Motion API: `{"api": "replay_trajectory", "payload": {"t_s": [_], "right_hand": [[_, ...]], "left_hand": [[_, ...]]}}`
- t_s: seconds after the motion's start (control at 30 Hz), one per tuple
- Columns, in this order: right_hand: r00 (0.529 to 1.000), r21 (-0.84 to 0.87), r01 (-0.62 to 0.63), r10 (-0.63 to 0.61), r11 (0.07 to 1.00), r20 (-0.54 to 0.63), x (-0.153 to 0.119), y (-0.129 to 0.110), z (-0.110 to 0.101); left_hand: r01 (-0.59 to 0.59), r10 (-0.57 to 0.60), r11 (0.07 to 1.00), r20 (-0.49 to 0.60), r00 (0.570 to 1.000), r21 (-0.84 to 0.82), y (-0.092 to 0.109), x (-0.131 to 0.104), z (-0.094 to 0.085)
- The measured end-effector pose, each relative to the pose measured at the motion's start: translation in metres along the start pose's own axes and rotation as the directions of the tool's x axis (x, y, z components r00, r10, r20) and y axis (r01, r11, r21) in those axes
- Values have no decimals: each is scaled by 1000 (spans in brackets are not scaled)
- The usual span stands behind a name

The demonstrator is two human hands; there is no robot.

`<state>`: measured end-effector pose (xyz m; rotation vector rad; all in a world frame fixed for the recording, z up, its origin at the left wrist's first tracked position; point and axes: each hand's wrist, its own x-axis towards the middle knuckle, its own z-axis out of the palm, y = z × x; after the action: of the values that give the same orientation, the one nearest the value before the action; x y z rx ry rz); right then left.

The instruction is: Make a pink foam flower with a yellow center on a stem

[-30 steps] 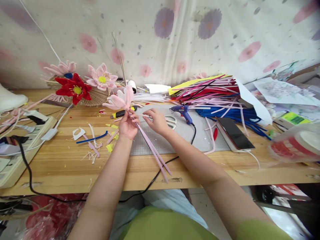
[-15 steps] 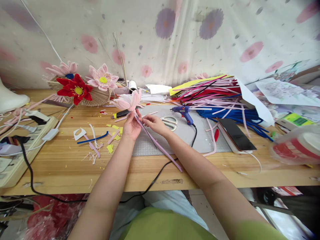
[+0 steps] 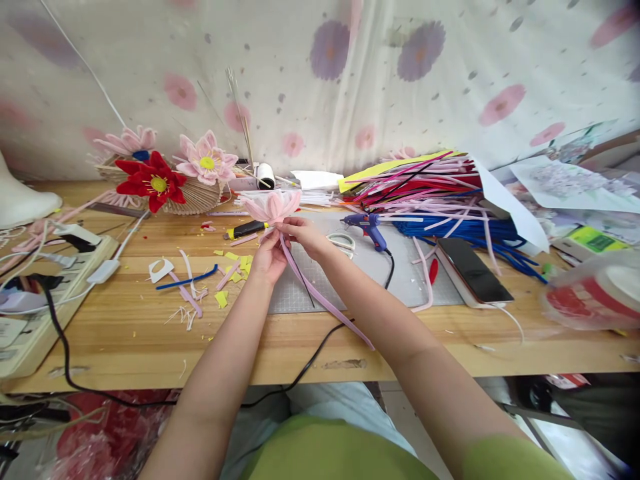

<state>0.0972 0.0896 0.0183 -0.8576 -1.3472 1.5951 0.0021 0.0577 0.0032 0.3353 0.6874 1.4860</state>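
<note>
A pale pink pipe-cleaner flower (image 3: pixel 271 206) is held upright above the back of the cutting mat. Closed round its stem just below the petals is my left hand (image 3: pixel 271 257). My right hand (image 3: pixel 306 236) pinches at the flower's base, its fingertips touching the left fingers. From between the hands a pink-lilac pipe cleaner (image 3: pixel 327 305) trails down to the right, beside a thin dark stem wire (image 3: pixel 307 288). Exactly what the right fingertips grip is partly hidden.
White-handled scissors (image 3: pixel 344 243) and a blue glue gun (image 3: pixel 369 227) lie on the grey mat (image 3: pixel 405 280). A phone (image 3: pixel 474 269) and bundled pipe cleaners (image 3: pixel 415 179) are at right. Left are yellow scraps (image 3: pixel 221 299), a power strip (image 3: pixel 65 300) and finished flowers (image 3: pixel 151 182).
The flower has shifted right and stands more upright. My right hand has moved up from the trailing pipe cleaner to the flower's base.
</note>
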Motion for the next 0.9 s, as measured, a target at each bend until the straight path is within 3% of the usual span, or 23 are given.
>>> {"api": "replay_trajectory", "payload": {"t_s": [0.17,0.27,0.3,0.37,0.43,0.5,0.57,0.67,0.73,0.8,0.9], "right_hand": [[994,-3,-112,112,994,-6,1,4,-3],[990,-327,-137,119,935,-75,-4,-1,-3],[991,-502,-118,67,857,-118,-8,-5,-2],[978,-802,-70,-119,594,-173,-17,-14,3],[957,-943,-5,-273,333,-102,-24,-22,12],[958,-979,104,-281,177,51,-25,-27,23],[964,-977,190,-205,94,168,-20,-30,34],[979,-980,193,-74,44,190,-7,-32,43],[984,-982,178,-20,60,177,0,-35,45],[986,-979,161,-49,122,156,2,-39,45],[978,-944,153,-179,293,103,-1,-43,40]], "left_hand": [[51,-51,999,-99,994,-5,-2,6,-3],[47,-46,999,-165,985,5,-5,9,-5],[36,-33,999,-181,983,13,-6,10,-6],[4,3,999,-199,980,34,-10,11,-6],[-37,46,998,-191,981,51,-13,10,-5],[-79,84,996,-151,985,37,-16,8,-4],[-114,113,994,-113,987,-1,-18,6,-2],[-120,113,992,-183,977,-31,-19,3,1],[-108,95,994,-262,960,-35,-18,3,2],[-80,60,995,-300,952,-54,-16,3,4],[14,-45,995,-323,945,-100,-10,6,3]]}}
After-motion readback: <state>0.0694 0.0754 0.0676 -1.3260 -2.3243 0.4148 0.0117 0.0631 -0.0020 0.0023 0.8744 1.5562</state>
